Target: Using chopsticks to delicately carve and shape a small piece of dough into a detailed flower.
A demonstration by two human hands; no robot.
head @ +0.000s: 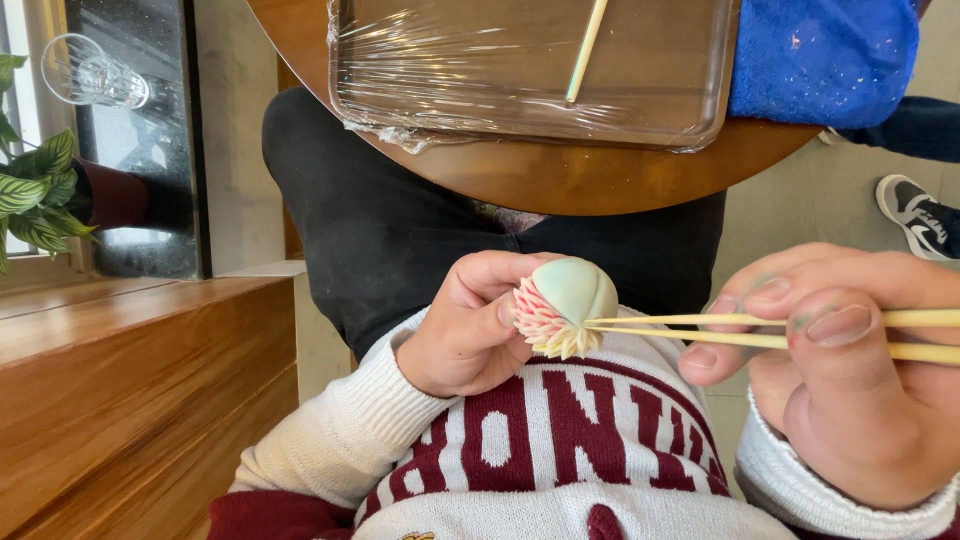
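L hand (465,325) cups sweet (562,305) at chest height, above lap, fingers wrapped round back. R hand (850,370) pinches chopsticks (760,330), tips at petal edge. Keep sweet steady, light pressure, small even nips; don't squash dome. Tray (700,120) on table (560,185) beyond.

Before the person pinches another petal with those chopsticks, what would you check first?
1. Left hand grips the pale green dough ball with pink-and-cream petals: ok.
2. Right hand holds the pair of pale wooden chopsticks: ok.
3. Chopstick tips meet the petal edge: ok.
4. Tips slightly parted for a pinch: ok.
5. Petals on the far side intact: cannot tell.
6. Film-covered clear tray lies flat on the round wooden table: ok.
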